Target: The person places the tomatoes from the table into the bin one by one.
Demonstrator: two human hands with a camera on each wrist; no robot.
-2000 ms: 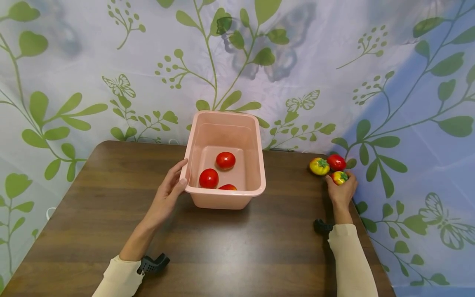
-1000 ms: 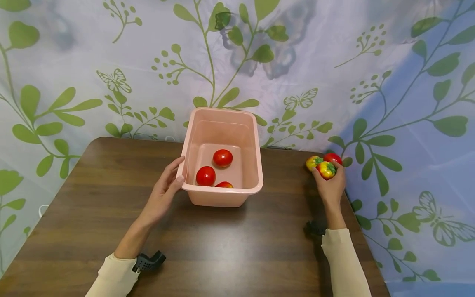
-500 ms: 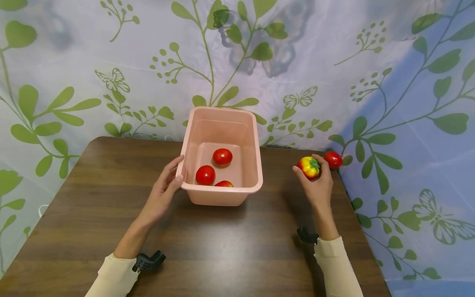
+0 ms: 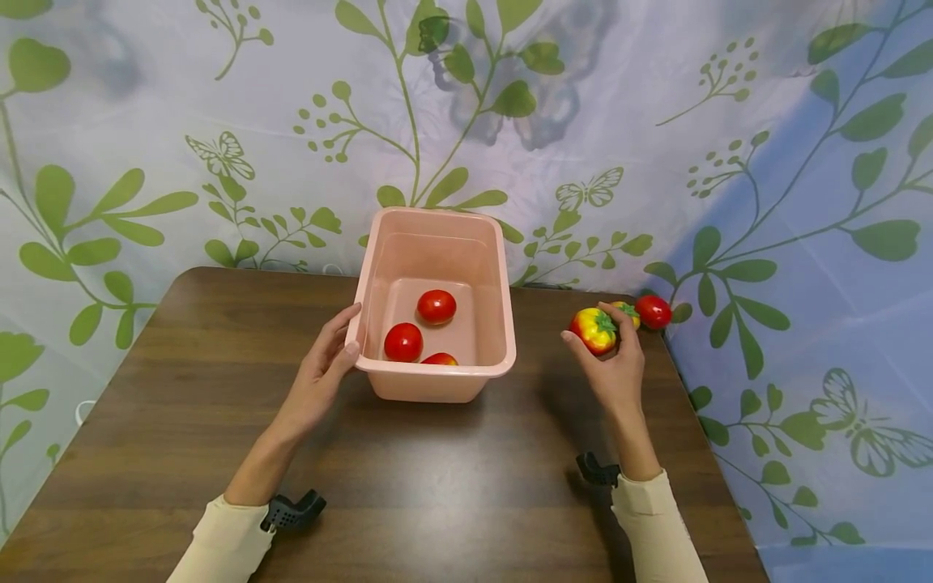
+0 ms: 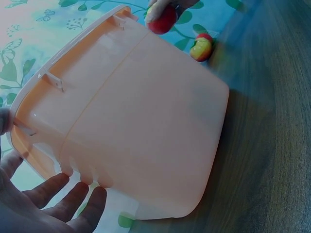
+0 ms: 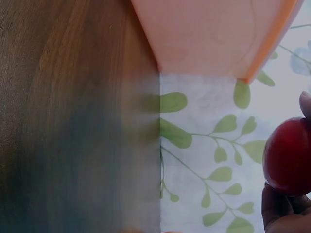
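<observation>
A pink plastic tub (image 4: 437, 385) stands on the table with two red tomatoes (image 4: 436, 307) and a partly hidden red-yellow fruit (image 4: 440, 359) inside. My left hand (image 4: 321, 372) grips its left rim, thumb on top; in the left wrist view the fingers (image 5: 87, 206) touch the outer wall. Right of the tub, my right hand (image 4: 615, 368) pinches a yellow-and-red fruit with a green leafy top (image 4: 594, 330), held off the table. The fruit's red underside (image 6: 289, 158) shows in the right wrist view. Behind that hand lie another yellow fruit (image 4: 628, 314), partly covered, and a red tomato (image 4: 653, 312).
The brown wooden table (image 4: 452, 478) ends at a patterned cloth wall (image 4: 583, 121) behind and on the right. Dark camera mounts sit on both wrists, the left mount (image 4: 293, 512) close above the tabletop. Bare wood lies between the tub and the right hand.
My right hand has picked up the yellow-and-red fruit from the group at the right and carried it left toward the tub. The left hand has stayed on the rim.
</observation>
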